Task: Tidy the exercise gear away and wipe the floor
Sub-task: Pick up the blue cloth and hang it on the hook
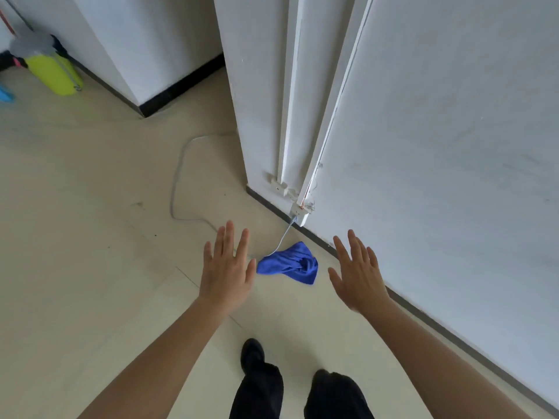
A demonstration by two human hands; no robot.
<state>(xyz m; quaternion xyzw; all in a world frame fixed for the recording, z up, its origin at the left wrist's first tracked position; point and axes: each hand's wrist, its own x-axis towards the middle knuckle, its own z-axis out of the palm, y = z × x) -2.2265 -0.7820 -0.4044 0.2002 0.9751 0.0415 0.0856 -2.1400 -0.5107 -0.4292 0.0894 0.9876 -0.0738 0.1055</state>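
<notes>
One blue cloth (292,263) lies crumpled on the floor (90,207) just ahead of my feet, close to the foot of the wall and between my two hands. It looks like soft microfibre, bunched into a rough wedge with a twisted knot of folds on its right side. My left hand (225,267) hovers just to its left and my right hand (358,276) a little further off on the other side. Both are flat and spread, fingers straight, holding nothing and touching nothing.

As I judge it, the wiping is not yet under way. The cloth is not in my grasp, and the pale, smooth tiles show dark specks and a faint smudge out to the left. A thin grey cable (178,176) runs from a white socket (299,210) at the wall's base down to the cloth's upper edge, then loops wide across the floor; I would have to watch it when I wipe.

Further out, in the far left corner, a lime-green bag (54,72) with a zip leans against the wall among some dark items, with something bright blue (6,95) at the frame's edge. Whether that counts as stowed gear I cannot tell. The wall (438,116) is matt white with a dark skirting strip (453,337).
</notes>
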